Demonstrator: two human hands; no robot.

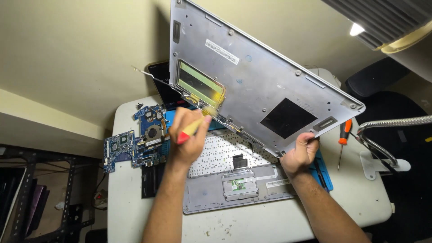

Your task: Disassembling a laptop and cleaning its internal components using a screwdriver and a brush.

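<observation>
A: Where's the silver laptop lid panel (265,85)?

B: Raised over the keyboard deck (234,175), tilted up. The right hand (302,153) has its fingers closed on the panel's lower corner.

A: And the left hand (186,139)?

B: Fingers wrapped round a yellow-and-red pry tool (191,130), tip at the hinge cables. I'd say: hold the panel steady, work gently, don't strain the cables. Blue circuit boards (135,144) lie left on the worktop (252,222).
</observation>
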